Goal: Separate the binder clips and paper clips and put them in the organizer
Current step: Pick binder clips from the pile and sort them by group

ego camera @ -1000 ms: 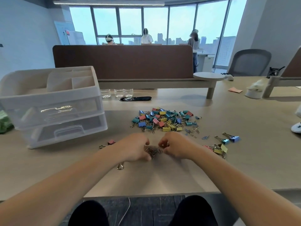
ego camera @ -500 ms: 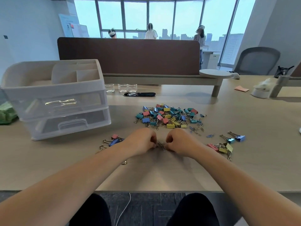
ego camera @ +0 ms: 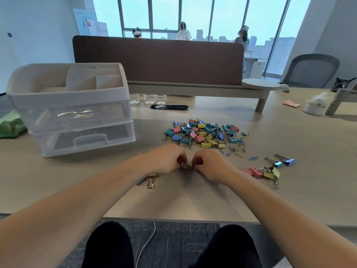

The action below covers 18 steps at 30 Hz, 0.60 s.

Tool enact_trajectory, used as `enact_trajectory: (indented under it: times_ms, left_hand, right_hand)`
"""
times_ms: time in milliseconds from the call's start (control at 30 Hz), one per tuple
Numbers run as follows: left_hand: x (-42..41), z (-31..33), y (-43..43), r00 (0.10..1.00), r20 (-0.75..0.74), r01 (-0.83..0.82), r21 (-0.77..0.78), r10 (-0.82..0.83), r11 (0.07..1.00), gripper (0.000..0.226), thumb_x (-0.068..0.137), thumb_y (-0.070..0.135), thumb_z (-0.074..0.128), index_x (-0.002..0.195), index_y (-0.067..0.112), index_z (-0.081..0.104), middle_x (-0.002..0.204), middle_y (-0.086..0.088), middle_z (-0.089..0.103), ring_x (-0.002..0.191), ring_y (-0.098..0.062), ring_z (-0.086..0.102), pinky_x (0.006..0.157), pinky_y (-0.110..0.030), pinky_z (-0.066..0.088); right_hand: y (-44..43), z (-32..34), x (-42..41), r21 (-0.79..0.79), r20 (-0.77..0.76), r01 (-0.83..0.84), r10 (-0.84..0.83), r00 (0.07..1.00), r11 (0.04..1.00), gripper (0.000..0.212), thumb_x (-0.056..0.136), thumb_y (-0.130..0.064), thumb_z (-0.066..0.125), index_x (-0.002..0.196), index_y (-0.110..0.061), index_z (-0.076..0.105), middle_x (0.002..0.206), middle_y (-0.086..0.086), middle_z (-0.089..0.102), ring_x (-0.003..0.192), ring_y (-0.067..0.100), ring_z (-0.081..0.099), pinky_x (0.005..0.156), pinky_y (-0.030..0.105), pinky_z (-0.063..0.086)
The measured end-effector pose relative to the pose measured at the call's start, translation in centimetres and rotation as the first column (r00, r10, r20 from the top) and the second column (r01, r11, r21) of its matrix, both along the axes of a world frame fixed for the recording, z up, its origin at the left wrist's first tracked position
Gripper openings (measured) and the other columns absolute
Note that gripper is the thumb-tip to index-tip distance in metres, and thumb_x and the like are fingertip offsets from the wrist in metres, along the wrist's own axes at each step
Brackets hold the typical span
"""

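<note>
My left hand [ego camera: 166, 159] and my right hand [ego camera: 210, 165] meet at the table's middle, both with curled fingers pinching a small bunch of metal paper clips [ego camera: 186, 167] between them. Behind the hands lies a mixed pile of coloured binder clips [ego camera: 202, 133] with loose paper clips [ego camera: 237, 150] at its right edge. A smaller group of binder clips [ego camera: 268, 171] lies to the right. A gold-handled clip [ego camera: 150, 180] pokes out beside my left wrist. The white organizer [ego camera: 71, 105], with open top compartments and two drawers, stands at the left.
A brown desk divider [ego camera: 158, 60] runs across the back, with small glass jars [ego camera: 148, 98] and a black oval grommet [ego camera: 169, 107] before it. A green cloth [ego camera: 10, 124] lies far left. A white roll [ego camera: 314, 109] and an office chair [ego camera: 311, 71] are at the right.
Both hands stayed together on the paper clips, closing in slightly. The head camera tilted, shifting the scene a little; the clips left of my wrist are now mostly hidden by my arm.
</note>
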<state>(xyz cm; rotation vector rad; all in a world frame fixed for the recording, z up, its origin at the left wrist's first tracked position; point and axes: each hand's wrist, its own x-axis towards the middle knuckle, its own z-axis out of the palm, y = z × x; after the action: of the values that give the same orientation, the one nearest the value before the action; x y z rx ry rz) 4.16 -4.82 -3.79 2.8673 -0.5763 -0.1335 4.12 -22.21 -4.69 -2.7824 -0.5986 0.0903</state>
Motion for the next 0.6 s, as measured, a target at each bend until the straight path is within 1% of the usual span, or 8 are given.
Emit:
enact_trajectory:
  times_ms: [67,133,233,300,433,500,600]
  left_hand:
    - [0.1,0.1,0.2,0.998,-0.055,0.016,0.025,-0.014,1.0,0.036,0.089,0.01,0.06,0.123,0.021,0.059,0.112,0.002,0.063,0.095,-0.014,0.055,0.072,-0.023,0.042]
    - [0.3,0.2,0.2,0.995,-0.089,0.04,0.053,-0.035,0.998,0.043,0.087,0.013,0.065,0.128,0.021,0.055,0.109,0.004,0.062,0.092,-0.014,0.055,0.072,-0.026,0.044]
    - [0.5,0.2,0.0,0.994,-0.077,0.082,0.097,-0.074,0.992,0.049,0.088,0.017,0.066,0.134,0.023,0.052,0.107,0.005,0.061,0.089,-0.012,0.053,0.07,-0.025,0.04]
    - [0.8,0.2,-0.1,0.993,-0.078,0.101,0.092,-0.094,0.991,0.048,0.089,0.019,0.066,0.135,0.024,0.053,0.105,0.005,0.061,0.088,-0.012,0.054,0.068,-0.023,0.038]
    - [1.2,0.1,-0.1,0.991,-0.071,0.116,0.046,-0.112,0.992,0.036,0.087,0.025,0.068,0.123,0.027,0.062,0.098,0.007,0.062,0.084,-0.011,0.055,0.066,-0.022,0.04]
    - [1.3,-0.1,-0.2,0.993,-0.059,0.105,0.006,-0.105,0.994,0.029,0.086,0.026,0.069,0.115,0.024,0.065,0.094,0.007,0.061,0.083,-0.012,0.054,0.064,-0.023,0.039]
    - [1.3,-0.5,-0.4,0.996,-0.042,0.074,-0.051,-0.076,0.996,0.021,0.086,0.024,0.07,0.106,0.02,0.067,0.095,0.004,0.062,0.085,-0.014,0.055,0.067,-0.026,0.041]
  right_hand:
    - [-0.1,-0.1,0.2,0.018,-0.003,0.007,-0.007,1.0,1.0,0.021,0.093,-0.021,0.064,0.113,-0.022,0.068,0.115,-0.002,0.065,0.103,0.017,0.06,0.092,0.03,0.051]
    - [-0.3,-0.2,0.4,0.04,-0.008,0.036,-0.036,0.999,0.999,0.023,0.092,-0.023,0.066,0.115,-0.021,0.067,0.115,-0.003,0.065,0.1,0.014,0.059,0.091,0.029,0.052]
    - [-0.5,-0.4,0.7,0.029,-0.038,0.1,-0.098,0.994,0.995,0.027,0.088,-0.03,0.07,0.113,-0.019,0.067,0.109,-0.001,0.066,0.096,0.016,0.061,0.089,0.033,0.054]
    - [-0.5,-0.5,0.7,0.014,-0.061,0.119,-0.118,0.991,0.993,0.026,0.087,-0.031,0.072,0.11,-0.019,0.068,0.105,0.0,0.067,0.093,0.018,0.062,0.087,0.035,0.055]
    - [0.0,-0.1,0.7,-0.03,-0.038,0.081,-0.082,0.996,0.996,0.019,0.091,-0.024,0.067,0.109,-0.019,0.071,0.105,0.001,0.068,0.094,0.02,0.063,0.083,0.031,0.054]
    - [0.2,-0.1,0.7,-0.035,-0.032,0.088,-0.089,0.996,0.996,0.017,0.091,-0.022,0.065,0.107,-0.02,0.072,0.105,0.001,0.069,0.094,0.02,0.062,0.078,0.03,0.052]
    - [0.3,-0.1,0.9,-0.022,-0.045,0.101,-0.102,0.994,0.995,0.013,0.092,-0.022,0.065,0.103,-0.02,0.072,0.103,0.0,0.069,0.092,0.019,0.062,0.073,0.027,0.048]
